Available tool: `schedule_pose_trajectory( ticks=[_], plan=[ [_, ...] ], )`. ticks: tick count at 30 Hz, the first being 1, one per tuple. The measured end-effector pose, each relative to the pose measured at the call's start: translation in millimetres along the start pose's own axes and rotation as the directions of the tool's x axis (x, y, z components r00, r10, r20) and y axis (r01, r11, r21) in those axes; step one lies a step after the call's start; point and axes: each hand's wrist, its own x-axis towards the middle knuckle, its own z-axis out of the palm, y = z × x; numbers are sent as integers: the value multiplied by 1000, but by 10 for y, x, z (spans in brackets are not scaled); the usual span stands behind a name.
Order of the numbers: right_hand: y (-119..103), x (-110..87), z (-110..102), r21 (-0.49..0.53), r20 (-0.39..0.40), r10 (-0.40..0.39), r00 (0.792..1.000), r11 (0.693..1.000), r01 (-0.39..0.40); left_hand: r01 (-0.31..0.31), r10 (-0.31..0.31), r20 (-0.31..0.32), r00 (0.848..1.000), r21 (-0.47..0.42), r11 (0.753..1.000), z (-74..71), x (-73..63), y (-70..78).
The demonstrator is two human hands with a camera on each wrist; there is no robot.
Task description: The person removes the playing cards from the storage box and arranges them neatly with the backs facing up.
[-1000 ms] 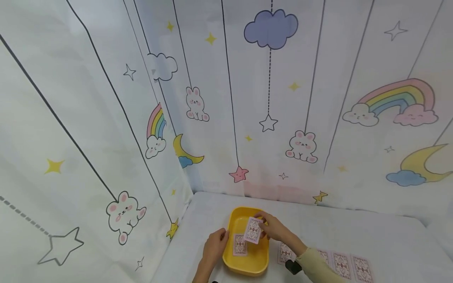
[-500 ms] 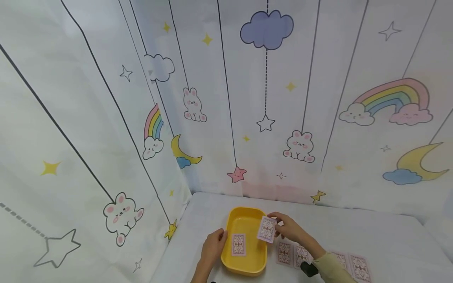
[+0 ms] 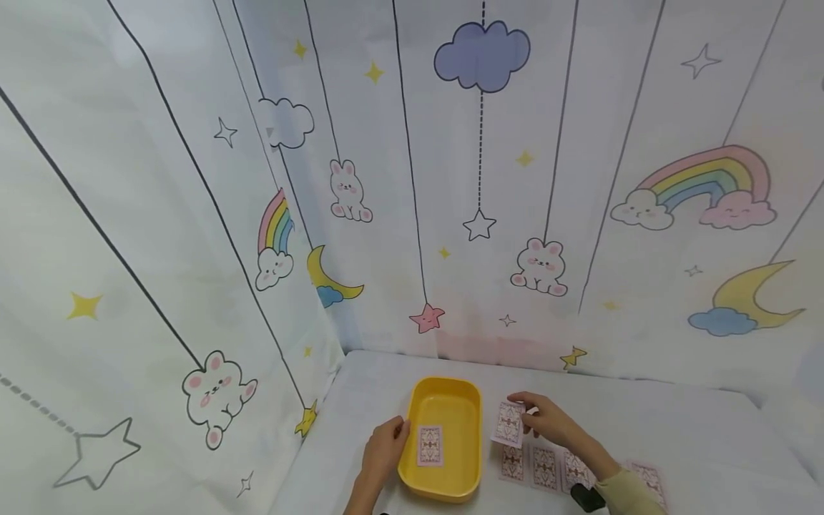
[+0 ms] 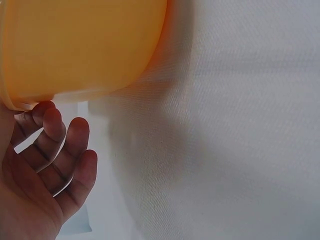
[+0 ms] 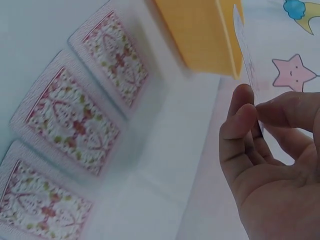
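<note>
My right hand (image 3: 547, 418) pinches a playing card (image 3: 508, 423) between thumb and fingers, just right of the yellow plastic tray (image 3: 450, 400). In the right wrist view that card stands nearly edge-on, its patterned back barely showing. The left hand (image 3: 384, 447) holds the tray by its left rim; seen from the left wrist, its fingers (image 4: 75, 137) curl loosely below the rim and the thumb is hidden. Inside the tray one card (image 3: 430, 445) lies back up. Below the held card, a row of face-down cards (image 3: 544, 468) lies on the table, partly covered by the right forearm.
A white cloth covers the table (image 3: 644, 415). Behind it and at the left hang white sheets (image 3: 386, 179) printed with bunnies, stars and clouds. A small black device (image 3: 586, 497) sits at the right wrist.
The right hand has carried its card from above the tray out over the right rim to beside the row. The left hand stays at the tray; the other card still lies inside.
</note>
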Motion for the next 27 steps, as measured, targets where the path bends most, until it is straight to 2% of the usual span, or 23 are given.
schedule_pose_trajectory(
  ticks=[5, 13, 27],
  plan=[
    [166, -101, -79, 8, 8, -1, 1000, 1000, 1, -9, 9, 4, 1000, -4, 1000, 6, 4, -3],
    [378, -243, -211, 20, 11, -94, 996, 995, 93, 5, -4, 11, 1000, -8, 1000, -4, 17, 0],
    [600, -532, -365, 3, -35, -43, 998, 999, 43, -8, 8, -11, 1000, -1, 1000, 25, 12, -17]
  ],
)
